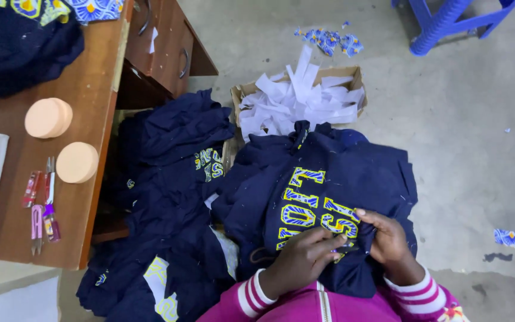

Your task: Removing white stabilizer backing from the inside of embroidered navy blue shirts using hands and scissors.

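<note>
Two hands, left hand (302,257) and right hand (385,235), pinch the lettering on a navy sweatshirt (353,179), mid-trimming; finer picking seems next

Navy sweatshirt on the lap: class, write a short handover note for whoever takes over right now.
Left hand: fingertips pinching at the lower lettering of the navy sweatshirt on the lap.
Right hand: holding the fabric beside the same letters.
Nearby: pile of navy garments to the left, cardboard box of white paper strips ahead, small snips on the wooden desk.
Done or left: cannot tell.
</note>
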